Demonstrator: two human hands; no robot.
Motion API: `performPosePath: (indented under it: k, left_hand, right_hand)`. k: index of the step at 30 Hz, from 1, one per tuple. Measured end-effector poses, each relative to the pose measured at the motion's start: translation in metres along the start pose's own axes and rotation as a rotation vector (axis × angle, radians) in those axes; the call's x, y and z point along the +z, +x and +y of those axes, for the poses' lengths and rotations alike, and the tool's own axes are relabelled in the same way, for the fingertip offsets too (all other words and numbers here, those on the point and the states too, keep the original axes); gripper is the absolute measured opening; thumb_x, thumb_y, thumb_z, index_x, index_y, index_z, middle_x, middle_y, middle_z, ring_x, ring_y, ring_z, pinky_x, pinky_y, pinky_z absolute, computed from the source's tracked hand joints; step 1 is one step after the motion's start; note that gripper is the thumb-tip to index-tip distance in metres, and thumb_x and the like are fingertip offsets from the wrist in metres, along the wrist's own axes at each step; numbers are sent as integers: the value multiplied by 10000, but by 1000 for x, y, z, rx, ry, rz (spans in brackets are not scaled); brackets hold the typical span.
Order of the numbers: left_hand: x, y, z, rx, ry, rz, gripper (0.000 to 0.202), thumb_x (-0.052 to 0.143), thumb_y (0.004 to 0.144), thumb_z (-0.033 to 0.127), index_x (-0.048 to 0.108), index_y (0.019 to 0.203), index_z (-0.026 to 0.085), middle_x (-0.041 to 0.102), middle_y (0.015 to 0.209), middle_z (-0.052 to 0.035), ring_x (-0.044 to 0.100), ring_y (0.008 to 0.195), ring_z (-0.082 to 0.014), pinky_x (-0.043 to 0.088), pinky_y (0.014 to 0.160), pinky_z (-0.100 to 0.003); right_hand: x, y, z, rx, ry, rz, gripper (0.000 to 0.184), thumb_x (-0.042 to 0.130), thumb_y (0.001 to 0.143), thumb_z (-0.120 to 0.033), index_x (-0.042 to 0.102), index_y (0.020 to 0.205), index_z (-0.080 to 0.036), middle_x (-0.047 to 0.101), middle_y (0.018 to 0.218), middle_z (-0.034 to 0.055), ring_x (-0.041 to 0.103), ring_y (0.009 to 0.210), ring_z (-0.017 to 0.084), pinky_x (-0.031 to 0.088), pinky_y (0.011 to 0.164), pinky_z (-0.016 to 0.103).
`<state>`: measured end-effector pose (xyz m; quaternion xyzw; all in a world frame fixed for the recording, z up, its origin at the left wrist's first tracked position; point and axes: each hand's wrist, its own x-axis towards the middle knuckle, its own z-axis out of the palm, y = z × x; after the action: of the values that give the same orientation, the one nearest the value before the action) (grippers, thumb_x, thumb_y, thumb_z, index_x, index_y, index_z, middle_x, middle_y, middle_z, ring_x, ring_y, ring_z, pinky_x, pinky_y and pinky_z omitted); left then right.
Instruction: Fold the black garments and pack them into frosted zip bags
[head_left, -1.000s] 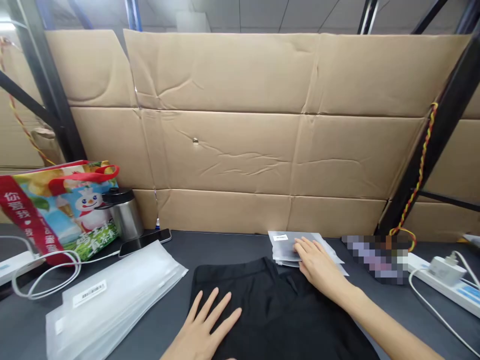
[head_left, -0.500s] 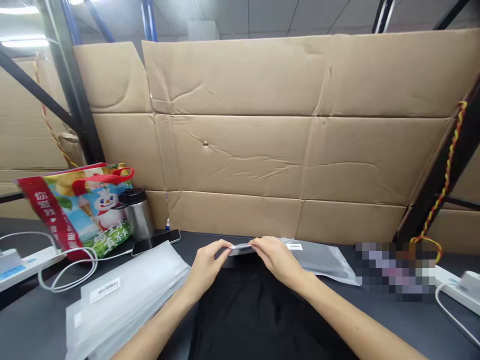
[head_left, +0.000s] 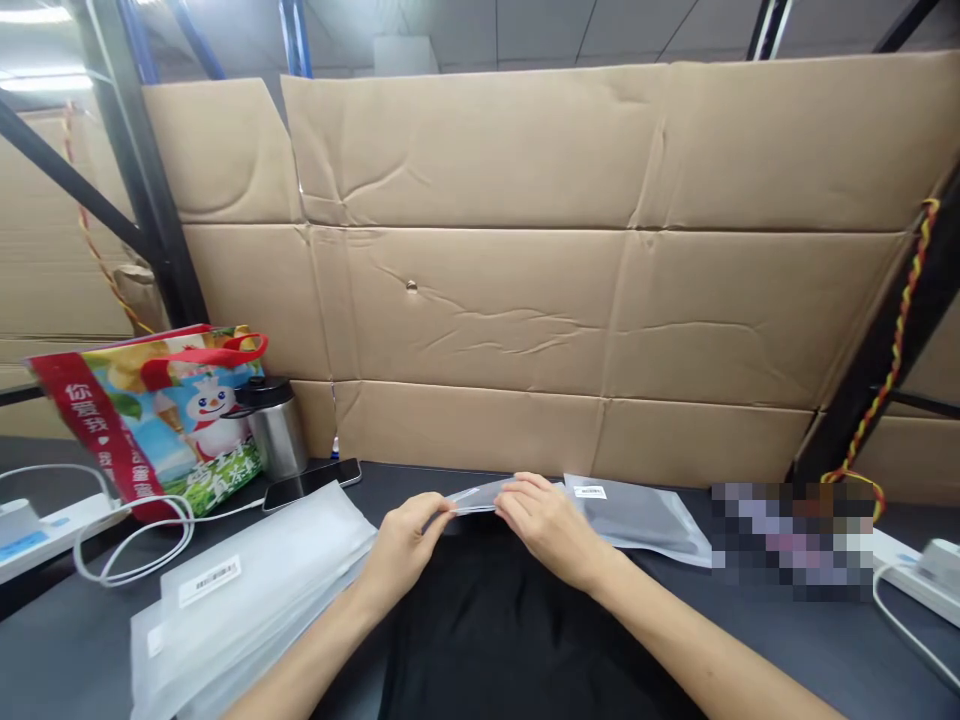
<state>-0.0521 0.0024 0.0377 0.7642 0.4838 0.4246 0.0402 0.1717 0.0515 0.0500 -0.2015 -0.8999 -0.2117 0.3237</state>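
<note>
Flattened cardboard sheets [head_left: 465,300] form a creased wall behind the dark workbench [head_left: 450,480], framed by black steel uprights [head_left: 142,200]; overhead, what look like grey ceiling panels [head_left: 525,25] sit beside pale strip lights [head_left: 45,82].

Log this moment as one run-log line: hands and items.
left hand: gripping translucent plastic bag | right hand: same bag | beneath: black garment | nearby: labeled gray bag
</note>
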Motion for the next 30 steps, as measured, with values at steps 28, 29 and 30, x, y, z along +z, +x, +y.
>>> performPosePath:
  k: [28,29,30]
  left_hand:
    - [23,0,23,115,55,-288,68,518,893,230,575,855,232,641,1130,-28,579,1083,-203,448,923,-314]
    - [26,1,23,114,62,-278,102,489,904,210,570,845,232,648,1090,-26,593,1049,-197,457,901,-308]
    - [27,2,24,106,70,-263,129,460,915,199,565,848,233,652,1045,-24,607,1006,-194,469,873,-304]
  right_hand:
    - [-8,-64,3,60,33,-103,216,431,921,-126,613,1018,-191,654,1121,63,578,1085,192,392,1032,450]
    - [-6,-66,3,74,31,-105,233,434,922,-131,603,1072,-190,650,1132,66,576,1088,196,397,1028,452]
    - [-4,-68,3,89,28,-108,252,438,922,-138,592,1114,-191,643,1148,70,572,1097,200,402,1023,456]
